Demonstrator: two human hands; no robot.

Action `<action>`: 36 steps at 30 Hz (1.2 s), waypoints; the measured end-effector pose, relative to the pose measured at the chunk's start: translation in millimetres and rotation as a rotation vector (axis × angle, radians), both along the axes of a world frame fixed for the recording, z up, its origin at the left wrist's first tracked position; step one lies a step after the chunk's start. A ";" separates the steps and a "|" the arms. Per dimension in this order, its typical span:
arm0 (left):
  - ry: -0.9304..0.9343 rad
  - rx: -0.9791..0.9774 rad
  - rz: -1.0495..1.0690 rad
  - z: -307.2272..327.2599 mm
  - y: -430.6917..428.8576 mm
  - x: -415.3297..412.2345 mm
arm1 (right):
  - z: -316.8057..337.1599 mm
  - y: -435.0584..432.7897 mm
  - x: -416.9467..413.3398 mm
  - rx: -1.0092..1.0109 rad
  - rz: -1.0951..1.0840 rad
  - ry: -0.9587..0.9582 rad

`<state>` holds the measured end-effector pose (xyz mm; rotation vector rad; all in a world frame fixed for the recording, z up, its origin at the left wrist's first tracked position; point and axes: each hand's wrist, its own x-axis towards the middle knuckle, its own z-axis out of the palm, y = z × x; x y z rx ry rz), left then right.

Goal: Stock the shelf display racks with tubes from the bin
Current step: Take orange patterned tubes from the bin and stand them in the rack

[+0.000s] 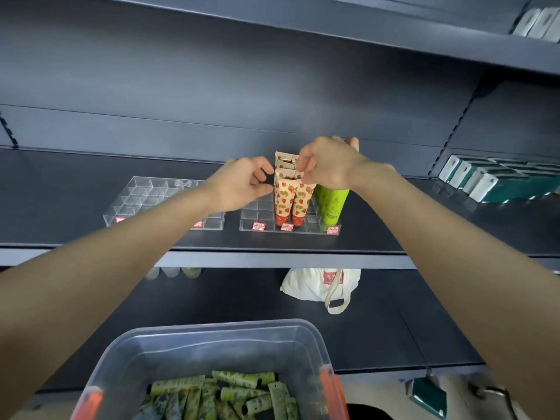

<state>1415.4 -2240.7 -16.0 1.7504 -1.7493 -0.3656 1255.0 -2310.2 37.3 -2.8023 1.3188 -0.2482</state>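
Observation:
Two clear acrylic display racks stand on the dark shelf: the left rack (145, 195) has bare compartments, the right rack (257, 213) holds several strawberry-print tubes (285, 198) upright and bright green tubes (331, 207) beside them. My right hand (327, 165) pinches the top edge of a strawberry tube in the rack's middle rows. My left hand (242, 183) has curled fingers touching the left side of the same tube group. Below, a clear plastic bin (212, 338) with orange latches holds several green patterned tubes (230, 395) lying loose.
White and teal boxes (485, 180) are lined up at the shelf's right end. A white cloth bag (321, 286) lies on the lower shelf. More white boxes (539, 22) sit on the top shelf. A teal box (428, 395) lies at the bottom right.

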 end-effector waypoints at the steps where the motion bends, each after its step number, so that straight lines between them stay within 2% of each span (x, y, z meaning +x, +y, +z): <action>1: -0.007 -0.004 0.012 3.0 7.3 1.5 | -0.4 5.9 -0.6 0.015 0.004 -0.024; 4: -0.007 0.011 0.032 1.3 35.5 5.3 | -11.2 27.3 -3.4 0.138 0.029 -0.138; 7: 0.016 0.104 0.007 -22.7 68.6 7.3 | -43.0 53.6 -7.4 0.223 0.049 -0.185; 23: 0.093 0.746 0.010 -283.3 211.8 -8.8 | -336.4 184.9 -37.7 0.872 -0.066 0.050; 26: 0.004 0.730 0.013 -315.0 229.7 -16.2 | -369.1 199.0 -41.6 0.957 -0.088 0.148; 29: -0.201 0.744 0.013 -328.8 230.8 -18.4 | -382.8 199.9 -36.5 0.972 -0.043 0.208; 32: -0.248 0.777 -0.014 -335.3 219.6 -17.5 | -389.5 201.9 -26.8 0.967 0.050 0.272; 34: -0.297 0.727 -0.022 -339.5 216.1 -20.1 | -394.2 206.4 -23.0 0.932 0.086 0.341; 36: -0.364 0.612 -0.073 -342.8 216.1 -26.1 | -397.8 206.5 -23.8 0.889 0.053 0.302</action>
